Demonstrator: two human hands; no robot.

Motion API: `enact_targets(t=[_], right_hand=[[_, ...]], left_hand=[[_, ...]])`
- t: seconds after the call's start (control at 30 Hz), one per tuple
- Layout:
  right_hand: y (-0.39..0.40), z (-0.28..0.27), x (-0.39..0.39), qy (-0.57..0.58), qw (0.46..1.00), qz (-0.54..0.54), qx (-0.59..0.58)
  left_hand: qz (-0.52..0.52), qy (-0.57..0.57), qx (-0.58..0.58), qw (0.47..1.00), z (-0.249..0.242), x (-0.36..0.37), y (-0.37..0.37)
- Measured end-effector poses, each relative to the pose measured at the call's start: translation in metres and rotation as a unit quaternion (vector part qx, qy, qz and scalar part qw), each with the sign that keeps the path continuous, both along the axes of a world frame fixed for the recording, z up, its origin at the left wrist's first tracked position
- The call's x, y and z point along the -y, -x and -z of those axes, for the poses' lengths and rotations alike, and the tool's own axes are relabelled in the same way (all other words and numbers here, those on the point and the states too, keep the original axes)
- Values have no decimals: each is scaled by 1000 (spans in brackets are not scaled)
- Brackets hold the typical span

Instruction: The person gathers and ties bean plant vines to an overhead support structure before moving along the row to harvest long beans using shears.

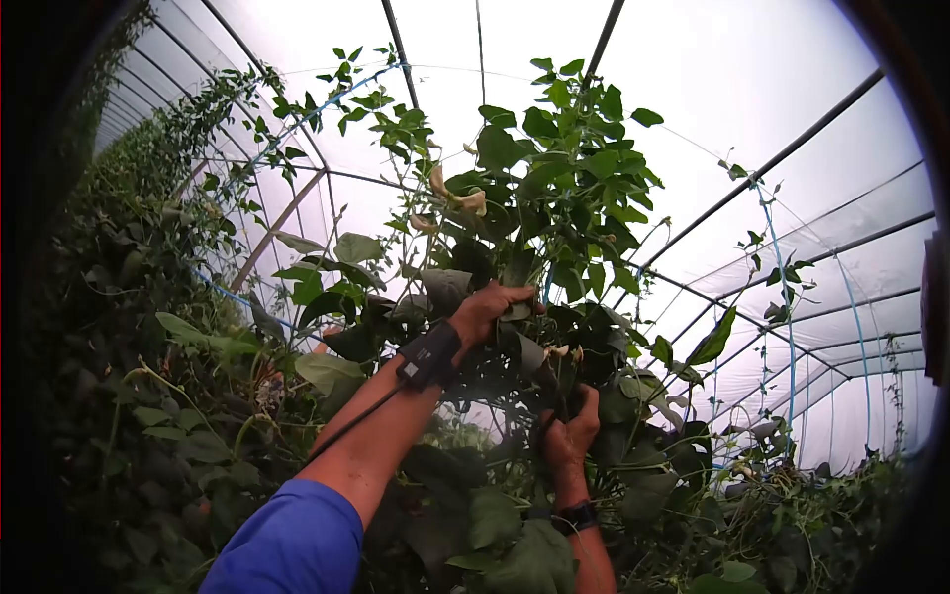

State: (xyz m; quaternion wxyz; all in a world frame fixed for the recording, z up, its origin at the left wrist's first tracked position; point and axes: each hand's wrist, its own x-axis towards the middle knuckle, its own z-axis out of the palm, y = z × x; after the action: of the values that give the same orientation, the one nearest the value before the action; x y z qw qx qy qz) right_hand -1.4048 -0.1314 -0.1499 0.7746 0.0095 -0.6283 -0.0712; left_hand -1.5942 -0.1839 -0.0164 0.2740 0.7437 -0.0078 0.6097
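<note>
My left hand [493, 307] reaches up from the lower left into a tall leafy climbing plant [594, 168]. Its fingers are bent together among leaves near the stems; what they hold is hidden. Lower and to the right, my right hand [572, 431] is raised with the fingers closed at a dark, shaded leafy clump, and what lies inside them cannot be made out. Pale, withered blooms [562, 352] show just above it. More wilted cream blooms [465, 201] hang above my left hand.
Dense foliage [129, 396] fills the left side and bottom. Blue strings [782, 287] hang at the right, and another slants across the upper left. Dark metal hoops [792, 148] carry translucent sheeting overhead. A skin-coloured patch [327, 341] shows behind leaves left of my forearm.
</note>
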Motion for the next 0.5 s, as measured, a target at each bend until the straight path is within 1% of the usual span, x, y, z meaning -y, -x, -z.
enact_targets(t=[0.07, 0.13, 0.2, 0.27, 0.37, 0.4, 0.47, 0.5], right_hand=[[0, 2, 6, 6, 1000, -1, -2], [-1, 3, 6, 6, 1000, 1, 0], [-1, 1, 6, 5, 1000, 3, 3], [1, 1, 8, -22, 999, 15, -18], [2, 1, 13, -30, 999, 30, -23], [1, 1, 16, -31, 999, 30, -22], [-1, 3, 25, 12, 1000, -11, 17], [-1, 1, 24, 11, 1000, -10, 18]], left_hand=[[-3, 14, 5, 1000, 1, 5, 0], [-11, 34, -26, 999, -2, 8, 3], [-11, 25, -37, 999, -1, 14, 4], [-11, 20, -46, 999, 1, 19, 4], [-2, 36, -47, 998, 0, 27, 5], [17, 40, -45, 998, 0, 27, 5], [35, 44, -42, 998, -2, 23, 10], [34, 42, -44, 998, -6, 17, 13]])
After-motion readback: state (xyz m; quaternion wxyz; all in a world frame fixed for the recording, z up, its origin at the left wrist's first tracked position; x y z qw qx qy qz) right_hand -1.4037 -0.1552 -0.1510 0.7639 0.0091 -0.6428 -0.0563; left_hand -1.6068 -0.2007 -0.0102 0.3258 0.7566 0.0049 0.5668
